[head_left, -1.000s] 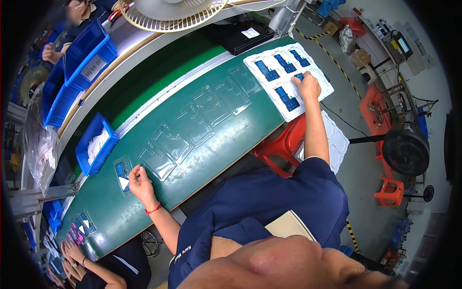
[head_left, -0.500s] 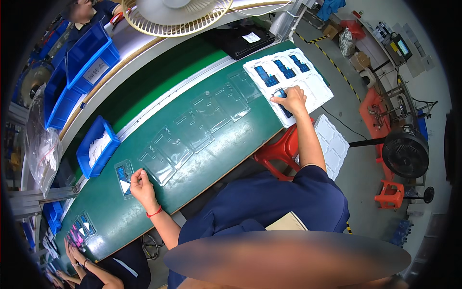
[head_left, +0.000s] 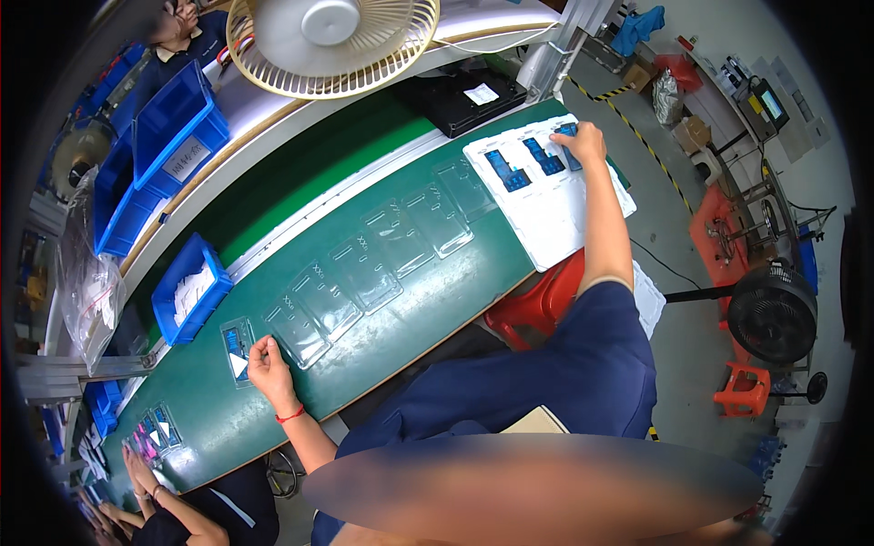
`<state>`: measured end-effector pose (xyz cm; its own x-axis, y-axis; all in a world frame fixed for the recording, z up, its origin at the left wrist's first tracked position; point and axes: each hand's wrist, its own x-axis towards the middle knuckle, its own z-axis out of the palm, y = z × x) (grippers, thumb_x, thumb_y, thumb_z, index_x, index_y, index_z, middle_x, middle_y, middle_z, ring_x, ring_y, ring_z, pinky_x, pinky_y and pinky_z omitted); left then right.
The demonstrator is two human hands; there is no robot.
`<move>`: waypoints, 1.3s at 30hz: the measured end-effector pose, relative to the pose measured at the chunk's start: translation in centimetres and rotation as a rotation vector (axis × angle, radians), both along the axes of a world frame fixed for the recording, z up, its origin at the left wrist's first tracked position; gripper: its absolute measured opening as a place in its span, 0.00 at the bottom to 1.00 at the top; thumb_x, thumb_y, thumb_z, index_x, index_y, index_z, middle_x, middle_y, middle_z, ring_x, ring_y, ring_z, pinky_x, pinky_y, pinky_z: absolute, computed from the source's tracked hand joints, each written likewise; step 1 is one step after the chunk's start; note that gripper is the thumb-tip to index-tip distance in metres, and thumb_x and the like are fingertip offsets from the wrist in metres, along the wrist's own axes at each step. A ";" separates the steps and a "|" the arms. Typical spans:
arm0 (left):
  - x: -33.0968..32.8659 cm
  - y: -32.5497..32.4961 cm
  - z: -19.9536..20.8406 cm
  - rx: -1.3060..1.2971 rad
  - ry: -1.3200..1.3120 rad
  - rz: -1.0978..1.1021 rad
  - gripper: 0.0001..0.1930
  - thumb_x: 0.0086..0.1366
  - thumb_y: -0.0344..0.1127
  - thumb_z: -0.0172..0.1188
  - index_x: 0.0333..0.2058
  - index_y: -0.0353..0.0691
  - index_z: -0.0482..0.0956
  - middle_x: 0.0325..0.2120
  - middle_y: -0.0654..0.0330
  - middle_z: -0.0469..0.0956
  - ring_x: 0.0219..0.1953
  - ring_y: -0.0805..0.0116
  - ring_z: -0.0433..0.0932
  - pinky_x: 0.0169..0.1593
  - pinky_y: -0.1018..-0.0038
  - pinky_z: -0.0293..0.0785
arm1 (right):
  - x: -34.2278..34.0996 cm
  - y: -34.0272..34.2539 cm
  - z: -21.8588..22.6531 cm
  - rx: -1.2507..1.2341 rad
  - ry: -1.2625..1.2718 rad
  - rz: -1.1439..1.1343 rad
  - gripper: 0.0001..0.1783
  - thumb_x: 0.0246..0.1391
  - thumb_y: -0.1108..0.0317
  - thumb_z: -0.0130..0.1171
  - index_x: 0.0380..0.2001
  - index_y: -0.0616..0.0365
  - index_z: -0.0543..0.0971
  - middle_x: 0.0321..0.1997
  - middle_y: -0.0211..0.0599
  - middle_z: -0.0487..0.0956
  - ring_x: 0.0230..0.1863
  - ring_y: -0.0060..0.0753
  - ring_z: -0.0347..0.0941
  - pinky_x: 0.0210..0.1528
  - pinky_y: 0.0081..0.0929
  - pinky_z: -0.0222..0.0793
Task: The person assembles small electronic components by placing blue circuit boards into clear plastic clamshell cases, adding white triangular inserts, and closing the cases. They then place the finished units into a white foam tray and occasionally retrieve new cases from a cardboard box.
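Observation:
My right hand reaches over the far right corner of a white moulded tray, its fingers closed on a blue circuit board. Two more blue boards, a left one and a middle one, lie in the tray's far row. My left hand, with a red band at the wrist, is held with its fingers pinched together; whatever is in them, if anything, is hidden. Beside it is a clear plastic blister tray holding a blue board and a white triangular piece. Several clear blister trays lie in a row between my hands.
A blue bin of white slips stands at the green table's far side. A fan hangs above the shelf. A red stool stands under the right edge. Another person's hands work at the far left.
My right hand has moved away from the tray's near row to its far right corner. The blue board that lay in the near row is gone from there. My left hand has hardly moved.

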<state>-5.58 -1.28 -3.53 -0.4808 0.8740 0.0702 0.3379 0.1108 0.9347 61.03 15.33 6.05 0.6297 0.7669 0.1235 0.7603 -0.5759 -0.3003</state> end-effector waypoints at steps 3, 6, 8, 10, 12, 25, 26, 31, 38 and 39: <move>-0.1 -0.1 -0.5 0.028 -0.024 -0.012 0.09 0.67 0.34 0.60 0.38 0.33 0.80 0.22 0.67 0.75 0.16 0.86 0.62 0.18 0.85 0.56 | 4.5 3.0 -2.4 -0.112 0.005 0.032 0.41 0.26 0.45 0.80 0.40 0.65 0.81 0.46 0.53 0.81 0.49 0.49 0.78 0.52 0.40 0.73; 0.1 -0.3 -0.3 0.064 -0.017 -0.007 0.09 0.67 0.34 0.60 0.38 0.33 0.80 0.21 0.69 0.73 0.16 0.86 0.62 0.19 0.85 0.56 | 5.0 4.2 -2.5 -0.236 0.017 0.038 0.48 0.26 0.41 0.79 0.48 0.62 0.79 0.52 0.52 0.79 0.54 0.47 0.76 0.57 0.38 0.70; 0.0 -0.5 -0.2 0.055 -0.008 0.001 0.08 0.67 0.33 0.60 0.38 0.33 0.80 0.19 0.70 0.73 0.15 0.87 0.61 0.18 0.85 0.55 | 2.9 3.6 -1.1 -0.296 -0.073 0.016 0.49 0.29 0.39 0.77 0.50 0.65 0.77 0.53 0.53 0.78 0.56 0.46 0.75 0.57 0.36 0.69; 0.2 -0.2 -0.3 0.056 -0.008 -0.015 0.08 0.67 0.33 0.60 0.38 0.33 0.79 0.19 0.70 0.73 0.15 0.87 0.61 0.18 0.85 0.55 | 3.8 3.4 -1.0 -0.313 -0.030 0.037 0.49 0.29 0.37 0.76 0.50 0.63 0.77 0.55 0.53 0.77 0.57 0.46 0.74 0.58 0.38 0.68; 0.1 -0.2 -0.4 0.061 0.000 -0.025 0.08 0.67 0.33 0.60 0.38 0.33 0.79 0.19 0.70 0.72 0.15 0.87 0.61 0.18 0.85 0.55 | 4.5 3.4 -1.6 -0.271 0.003 0.095 0.49 0.29 0.37 0.76 0.49 0.61 0.77 0.54 0.52 0.78 0.56 0.46 0.74 0.57 0.40 0.69; -0.2 -0.2 -2.2 0.098 -0.116 -0.022 0.05 0.62 0.27 0.62 0.36 0.33 0.82 0.28 0.65 0.78 0.24 0.83 0.69 0.29 0.85 0.66 | -0.7 3.4 -5.4 -0.099 -0.028 0.227 0.46 0.25 0.34 0.75 0.33 0.71 0.80 0.37 0.59 0.82 0.40 0.52 0.81 0.40 0.41 0.74; 0.0 -0.1 -2.0 0.108 -0.094 -0.021 0.04 0.62 0.27 0.63 0.35 0.32 0.82 0.28 0.65 0.78 0.23 0.84 0.67 0.27 0.85 0.64 | -0.1 3.6 -6.1 -0.124 0.006 0.213 0.46 0.26 0.34 0.75 0.35 0.70 0.80 0.39 0.57 0.82 0.42 0.51 0.81 0.43 0.41 0.74; 0.2 -0.5 -1.4 0.081 -0.057 0.012 0.05 0.60 0.27 0.64 0.33 0.32 0.82 0.26 0.66 0.76 0.20 0.85 0.64 0.24 0.84 0.61 | -5.4 2.8 -1.4 -0.279 -0.081 0.140 0.45 0.28 0.35 0.74 0.41 0.63 0.79 0.46 0.49 0.82 0.47 0.45 0.79 0.48 0.39 0.72; 0.8 -0.6 0.0 0.132 0.038 0.002 0.05 0.59 0.28 0.65 0.33 0.33 0.82 0.23 0.65 0.75 0.19 0.83 0.64 0.23 0.81 0.61 | -7.6 2.7 -0.8 -0.025 -0.031 0.151 0.39 0.27 0.42 0.78 0.31 0.69 0.81 0.35 0.54 0.83 0.36 0.47 0.82 0.40 0.41 0.75; 0.9 -0.6 0.3 0.133 0.056 -0.001 0.05 0.59 0.28 0.65 0.33 0.33 0.82 0.23 0.65 0.75 0.19 0.83 0.64 0.24 0.81 0.61 | -8.3 3.0 -1.4 -0.091 0.018 0.190 0.40 0.26 0.41 0.78 0.30 0.71 0.81 0.34 0.56 0.83 0.35 0.48 0.82 0.40 0.41 0.75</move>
